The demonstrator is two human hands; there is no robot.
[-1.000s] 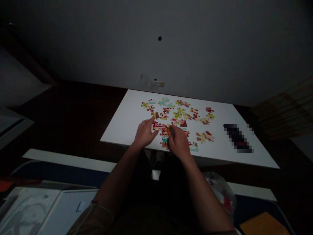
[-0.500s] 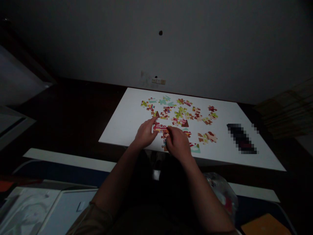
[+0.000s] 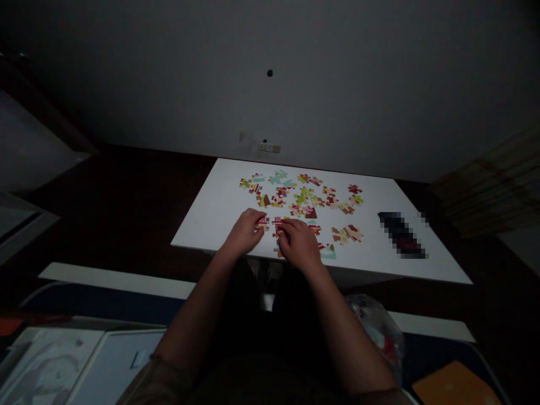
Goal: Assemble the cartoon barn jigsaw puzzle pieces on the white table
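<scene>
Near the front edge of the white table (image 3: 202, 225), my left hand (image 3: 245, 232) is closed on a red and white jigsaw puzzle piece (image 3: 262, 221). A narrow gap parts it from another red and white puzzle piece (image 3: 278, 220), which my right hand (image 3: 298, 241) pinches between thumb and fingers. That second piece sits at the top of a column of pieces running toward the table edge, partly hidden by my right hand. Loose puzzle pieces (image 3: 304, 195) in green, pink, brown and red lie spread behind both hands.
A dark pixelated object (image 3: 403, 235) lies on the table's right part. Several pieces, one tan and brown (image 3: 353, 233), rest right of my right hand. On the bench below are a clear plastic bag (image 3: 375, 326), an orange item (image 3: 455, 385) and an open white box (image 3: 113, 360).
My left hand has drawn its piece leftward, so a gap now shows between the two red and white pieces that were together before. The view has shifted slightly.
</scene>
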